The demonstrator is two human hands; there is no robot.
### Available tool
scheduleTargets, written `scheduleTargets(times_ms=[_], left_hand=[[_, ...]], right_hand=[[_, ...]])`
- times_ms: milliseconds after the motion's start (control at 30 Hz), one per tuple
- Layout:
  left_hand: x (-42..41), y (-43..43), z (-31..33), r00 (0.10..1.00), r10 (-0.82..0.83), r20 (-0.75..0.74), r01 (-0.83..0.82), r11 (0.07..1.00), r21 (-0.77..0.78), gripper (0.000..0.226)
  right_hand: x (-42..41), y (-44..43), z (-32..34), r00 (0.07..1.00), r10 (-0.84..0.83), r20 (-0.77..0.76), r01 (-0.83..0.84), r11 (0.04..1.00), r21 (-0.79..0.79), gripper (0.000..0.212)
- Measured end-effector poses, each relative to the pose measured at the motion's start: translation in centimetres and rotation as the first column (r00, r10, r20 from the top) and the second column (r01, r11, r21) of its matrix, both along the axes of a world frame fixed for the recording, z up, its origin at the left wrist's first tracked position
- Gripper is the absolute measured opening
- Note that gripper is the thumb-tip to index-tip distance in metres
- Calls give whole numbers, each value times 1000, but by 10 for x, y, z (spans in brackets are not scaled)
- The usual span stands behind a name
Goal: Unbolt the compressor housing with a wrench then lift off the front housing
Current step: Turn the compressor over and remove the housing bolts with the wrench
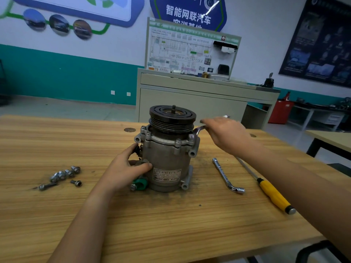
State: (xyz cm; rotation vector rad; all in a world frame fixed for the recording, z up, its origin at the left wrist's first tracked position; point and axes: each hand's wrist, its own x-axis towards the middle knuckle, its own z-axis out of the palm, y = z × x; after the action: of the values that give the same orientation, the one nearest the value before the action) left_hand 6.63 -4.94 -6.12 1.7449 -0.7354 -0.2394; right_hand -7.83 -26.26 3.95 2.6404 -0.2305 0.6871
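The right fingers [209,123] clasp the wrench [197,130], its head on a flange bolt [191,138] at the right of the compressor [167,154], while the left fingers [133,149] grip its left side, upright on the surface [171,224]; a skewed pull could slip the head off, rounding the bolt or tipping the compressor.

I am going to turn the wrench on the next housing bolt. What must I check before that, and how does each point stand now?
1. Compressor stands upright on the table: ok.
2. Left hand steadies the compressor body: ok.
3. Right hand holds the wrench: ok.
4. Wrench head fully seated on the right flange bolt: cannot tell, that spot is blurred.
5. Removed bolts lie aside at the left, away from the work: ok.
6. Housing ready to lift: not ok, a front bolt is in place.
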Motion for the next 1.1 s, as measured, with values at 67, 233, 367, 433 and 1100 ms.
scheduleTargets(times_ms=[67,233,367,433,1100], left_hand=[[0,0,0,1000,0,8,0,1000,10,78],[0,2,2,1000,-7,-2,7,1000,-2,73],[0,2,5,1000,-8,-2,8,1000,1,70],[1,2,6,1000,-8,1,8,1000,0,69],[-20,1,6,976,157,152,-177,976,130,73]], right_hand=[[-25,5,-6,987,21,162,-50,983,175,29],[-67,19,-10,975,-130,182,85,967,238,23],[-74,33,-7,978,-196,-75,208,957,204,25],[-73,39,-6,968,-202,-149,230,951,207,25],[-50,71,17,882,-374,-287,372,926,-65,23]])
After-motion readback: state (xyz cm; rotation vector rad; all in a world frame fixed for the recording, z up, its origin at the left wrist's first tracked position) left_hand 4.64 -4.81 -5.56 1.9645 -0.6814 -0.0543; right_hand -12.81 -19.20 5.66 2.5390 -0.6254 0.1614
